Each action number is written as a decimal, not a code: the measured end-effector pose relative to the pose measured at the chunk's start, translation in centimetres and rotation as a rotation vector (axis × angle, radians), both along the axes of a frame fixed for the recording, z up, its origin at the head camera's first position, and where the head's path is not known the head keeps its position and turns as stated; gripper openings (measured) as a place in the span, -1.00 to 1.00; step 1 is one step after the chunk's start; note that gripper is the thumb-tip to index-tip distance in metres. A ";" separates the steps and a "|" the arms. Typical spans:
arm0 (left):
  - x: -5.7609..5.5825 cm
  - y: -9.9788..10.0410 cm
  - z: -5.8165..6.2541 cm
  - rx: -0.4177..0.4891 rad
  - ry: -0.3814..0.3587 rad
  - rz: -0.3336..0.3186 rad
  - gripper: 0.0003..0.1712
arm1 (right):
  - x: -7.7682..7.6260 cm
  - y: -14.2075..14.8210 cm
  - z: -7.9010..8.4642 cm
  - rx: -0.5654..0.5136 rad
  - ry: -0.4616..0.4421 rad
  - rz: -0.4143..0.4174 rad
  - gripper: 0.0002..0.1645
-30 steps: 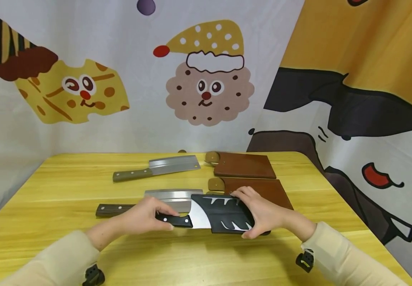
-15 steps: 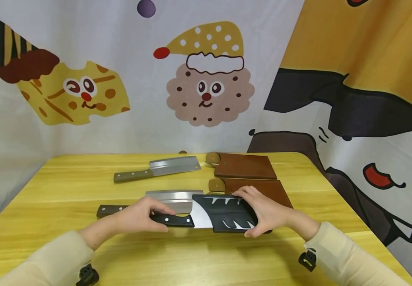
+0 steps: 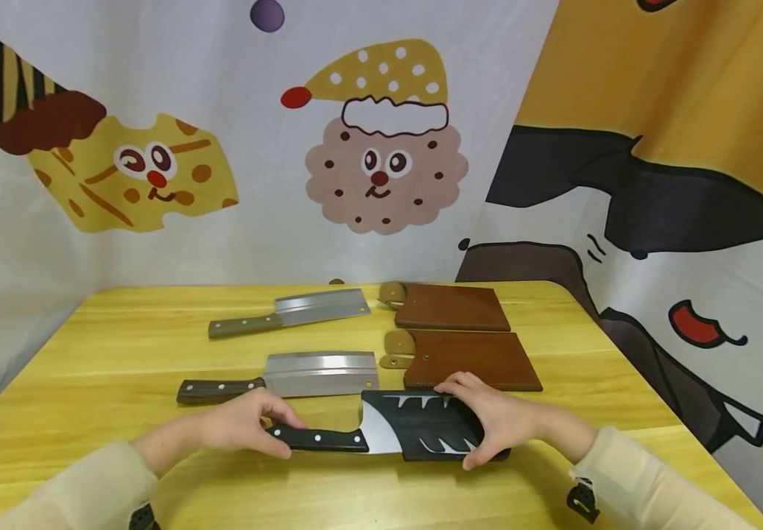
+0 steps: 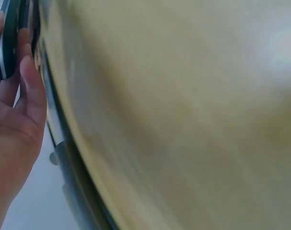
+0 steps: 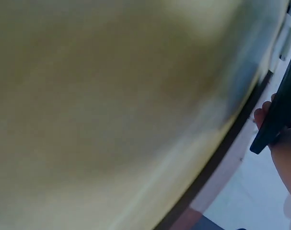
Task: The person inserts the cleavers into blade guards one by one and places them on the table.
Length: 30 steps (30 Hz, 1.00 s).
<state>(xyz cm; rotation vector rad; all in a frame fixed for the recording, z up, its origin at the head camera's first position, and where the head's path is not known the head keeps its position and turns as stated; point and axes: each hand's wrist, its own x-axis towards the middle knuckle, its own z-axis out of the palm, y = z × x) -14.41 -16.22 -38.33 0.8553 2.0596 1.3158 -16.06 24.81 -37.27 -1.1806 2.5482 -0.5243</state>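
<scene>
In the head view, a cleaver with a black riveted handle [image 3: 325, 440] lies low over the table front. Its blade is mostly covered by a black sheath [image 3: 428, 427] with jagged cutouts; bright metal shows beside the handle. My left hand [image 3: 238, 425] has its thumb and fingers around the handle's butt end, as the left wrist view also shows of the handle [image 4: 8, 43]. Across the sheath's far right end my right hand [image 3: 504, 418] grips, fingers at the upper edge and thumb at the lower. The right wrist view catches only a dark sheath edge [image 5: 282, 105] with fingertips behind.
Behind lie two bare cleavers, one with a dark brown handle [image 3: 221, 390], one with an olive handle [image 3: 245, 325]. To their right are two brown leather sheaths, a front one [image 3: 477, 361] and a back one [image 3: 451, 305]. The yellow wooden table [image 3: 328, 500] meets a cartoon-print curtain [image 3: 255, 250].
Both hands have brought the sheathed cleaver down and toward me, uncovering the dark-handled cleaver behind. My left hand has slid left along the handle to its end.
</scene>
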 end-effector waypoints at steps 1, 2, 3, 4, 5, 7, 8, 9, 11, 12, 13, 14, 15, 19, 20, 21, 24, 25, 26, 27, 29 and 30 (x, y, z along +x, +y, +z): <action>0.1 0.0 -0.2 0.003 -0.011 -0.010 -0.68 | 0.1 -0.1 -0.2 0.018 -0.008 -0.001 0.16; 0.3 0.0 -0.4 0.009 -0.024 -0.021 -0.68 | 0.2 -0.1 -0.4 0.034 -0.014 -0.003 0.17; 0.4 0.0 -0.7 0.015 -0.035 -0.032 -0.67 | 0.3 -0.2 -0.5 0.048 -0.015 -0.002 0.18; 0.5 0.0 -0.9 0.021 -0.043 -0.042 -0.67 | 0.4 -0.3 -0.7 0.065 -0.012 -0.003 0.20; 0.6 -0.1 -1.1 0.029 -0.047 -0.048 -0.67 | 0.5 -0.3 -0.9 0.083 -0.003 -0.002 0.21; 0.6 -0.4 -1.4 0.044 -0.037 -0.056 -0.69 | 0.6 -0.5 -1.1 0.122 0.031 0.005 0.22; 0.5 -0.7 -1.4 0.050 -0.016 -0.054 -0.69 | 0.6 -0.5 -1.2 0.135 0.052 0.014 0.22; 0.4 -1.0 -1.4 0.049 0.011 -0.042 -0.71 | 0.6 -0.5 -1.2 0.144 0.070 0.020 0.22; 0.0 -1.8 -1.0 0.042 0.059 -0.012 -0.71 | 0.4 -0.4 -1.0 0.134 0.097 0.021 0.22; -0.3 -2.3 -0.7 0.031 0.081 0.011 -0.70 | 0.1 -0.2 -0.8 0.120 0.107 0.014 0.22; -0.7 -2.8 -0.4 0.020 0.103 0.034 -0.69 | -0.2 -0.1 -0.5 0.098 0.114 0.001 0.22; -1.0 -3.2 -0.1 0.007 0.122 0.063 -0.68 | -0.6 0.1 -0.1 0.074 0.123 -0.019 0.22; -1.4 -3.7 0.1 -0.007 0.136 0.093 -0.67 | -1.1 0.4 0.2 0.051 0.128 -0.046 0.22; -2.8 -5.8 0.7 -0.049 0.192 0.219 -0.63 | -3.5 1.9 1.1 0.006 0.118 -0.161 0.26; -3.0 -6.3 0.7 -0.067 0.205 0.247 -0.62 | -4.1 2.4 1.1 0.007 0.102 -0.190 0.28; -3.2 -6.7 0.6 -0.082 0.215 0.270 -0.61 | -4.6 2.9 1.1 0.015 0.087 -0.213 0.29; -3.7 -8.0 0.1 -0.116 0.241 0.313 -0.59 | -6.0 4.3 0.7 0.045 0.051 -0.263 0.33; -3.8 -8.4 -0.1 -0.125 0.247 0.323 -0.59 | -6.3 4.8 0.5 0.053 0.048 -0.276 0.34; -3.9 -8.7 -0.3 -0.132 0.253 0.329 -0.59 | -6.6 5.1 0.3 0.057 0.048 -0.283 0.35; -4.0 -9.0 -0.6 -0.132 0.257 0.331 -0.58 | -6.9 5.5 0.1 0.063 0.052 -0.286 0.35; -4.1 -9.4 -1.0 -0.129 0.254 0.333 -0.56 | -7.3 6.0 -0.1 0.068 0.051 -0.300 0.36; -4.2 -9.5 -1.2 -0.133 0.248 0.331 -0.54 | -7.4 6.2 -0.2 0.074 0.054 -0.306 0.36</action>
